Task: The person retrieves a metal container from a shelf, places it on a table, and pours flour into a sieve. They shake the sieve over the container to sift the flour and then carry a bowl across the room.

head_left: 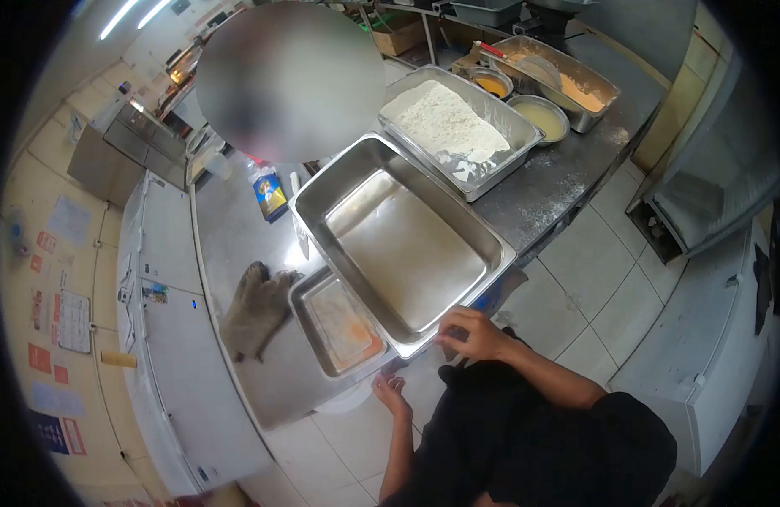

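Observation:
A large, deep steel pan (pixel 407 245) lies at an angle on the steel table in front of me, bare inside apart from reflections. My right hand (pixel 472 334) is at its near corner, fingers curled with the thumb brought toward them. What they hold, if anything, cannot be made out. Lower down, my left hand (pixel 392 395) is at the table's edge near the small shallow tray (pixel 309 314), its fingers loosely bent and apart, holding nothing visible. Orange residue marks the bottom of that tray, which the large pan partly overlaps.
Behind the pan stands a tray of white flour (pixel 449 127). Farther right are a bowl of pale liquid (pixel 542 118) and a pan of orange-brown powder (pixel 588 93). A crumpled brown cloth (pixel 256 313) and a blue-yellow packet (pixel 270 196) lie left. A blurred person stands opposite.

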`<act>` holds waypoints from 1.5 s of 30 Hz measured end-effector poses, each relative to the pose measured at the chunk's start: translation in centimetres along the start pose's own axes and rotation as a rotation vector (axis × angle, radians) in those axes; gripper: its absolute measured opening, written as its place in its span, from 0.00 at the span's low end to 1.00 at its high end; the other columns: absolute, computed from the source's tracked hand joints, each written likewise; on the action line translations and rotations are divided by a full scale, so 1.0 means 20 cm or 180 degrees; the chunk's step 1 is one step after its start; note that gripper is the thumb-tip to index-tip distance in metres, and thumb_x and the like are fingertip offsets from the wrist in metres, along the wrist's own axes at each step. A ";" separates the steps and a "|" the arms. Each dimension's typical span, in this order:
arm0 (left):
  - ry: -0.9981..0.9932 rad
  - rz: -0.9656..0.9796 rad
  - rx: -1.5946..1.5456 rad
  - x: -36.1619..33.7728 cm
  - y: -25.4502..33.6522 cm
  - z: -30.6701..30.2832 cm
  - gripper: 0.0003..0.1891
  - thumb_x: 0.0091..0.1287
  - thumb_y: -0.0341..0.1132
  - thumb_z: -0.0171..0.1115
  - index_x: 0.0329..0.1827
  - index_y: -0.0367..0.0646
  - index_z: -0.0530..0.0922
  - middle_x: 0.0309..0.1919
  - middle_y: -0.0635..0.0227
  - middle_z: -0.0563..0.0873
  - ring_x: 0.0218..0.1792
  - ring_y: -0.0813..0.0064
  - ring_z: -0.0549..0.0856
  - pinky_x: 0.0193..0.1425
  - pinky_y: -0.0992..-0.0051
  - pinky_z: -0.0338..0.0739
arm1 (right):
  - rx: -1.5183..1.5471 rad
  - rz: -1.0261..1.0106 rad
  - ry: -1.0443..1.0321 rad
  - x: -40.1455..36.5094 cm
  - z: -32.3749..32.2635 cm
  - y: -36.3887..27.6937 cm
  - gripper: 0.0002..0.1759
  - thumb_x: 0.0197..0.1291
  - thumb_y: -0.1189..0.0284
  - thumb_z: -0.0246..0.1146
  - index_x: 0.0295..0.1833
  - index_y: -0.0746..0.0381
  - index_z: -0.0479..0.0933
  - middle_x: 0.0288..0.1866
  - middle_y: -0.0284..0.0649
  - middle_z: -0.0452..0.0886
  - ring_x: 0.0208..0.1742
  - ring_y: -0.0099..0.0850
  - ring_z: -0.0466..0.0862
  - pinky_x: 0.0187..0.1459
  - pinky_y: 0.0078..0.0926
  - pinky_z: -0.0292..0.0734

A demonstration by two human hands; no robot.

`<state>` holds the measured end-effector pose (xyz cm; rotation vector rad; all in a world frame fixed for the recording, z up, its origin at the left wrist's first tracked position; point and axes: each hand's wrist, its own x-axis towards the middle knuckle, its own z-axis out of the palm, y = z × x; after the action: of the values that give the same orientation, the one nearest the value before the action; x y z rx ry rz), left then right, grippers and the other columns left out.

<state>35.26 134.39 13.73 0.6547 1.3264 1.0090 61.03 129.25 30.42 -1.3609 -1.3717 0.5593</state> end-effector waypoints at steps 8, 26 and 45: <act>-0.0529 -0.0245 0.1398 -0.22 -0.44 0.08 0.08 0.68 0.35 0.52 0.43 0.40 0.71 0.36 0.63 0.79 0.35 0.74 0.82 0.36 0.78 0.76 | 0.0342 0.0478 -0.0273 -0.07 -0.49 0.14 0.08 0.53 0.74 0.66 0.31 0.67 0.76 0.28 0.39 0.77 0.29 0.27 0.78 0.34 0.23 0.73; -0.1056 -0.0741 0.1984 -0.37 -1.03 0.71 0.06 0.60 0.27 0.57 0.40 0.40 0.78 0.34 0.63 0.82 0.38 0.72 0.82 0.37 0.76 0.77 | -0.0170 0.1574 0.0347 0.12 -1.67 0.72 0.09 0.58 0.70 0.62 0.36 0.66 0.76 0.28 0.36 0.80 0.30 0.21 0.77 0.35 0.20 0.73; 0.0116 -0.0718 0.1102 -0.52 -1.22 1.24 0.11 0.61 0.27 0.53 0.47 0.44 0.73 0.35 0.66 0.80 0.33 0.70 0.83 0.30 0.77 0.75 | -0.1379 0.0050 0.1277 1.78 -2.88 1.90 0.26 0.50 0.66 0.67 0.51 0.66 0.68 0.51 0.51 0.72 0.53 0.42 0.74 0.51 0.37 0.72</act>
<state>65.28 117.99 1.61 0.7274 1.5859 0.6165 135.50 150.96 27.47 -1.7199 -1.1859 -0.0170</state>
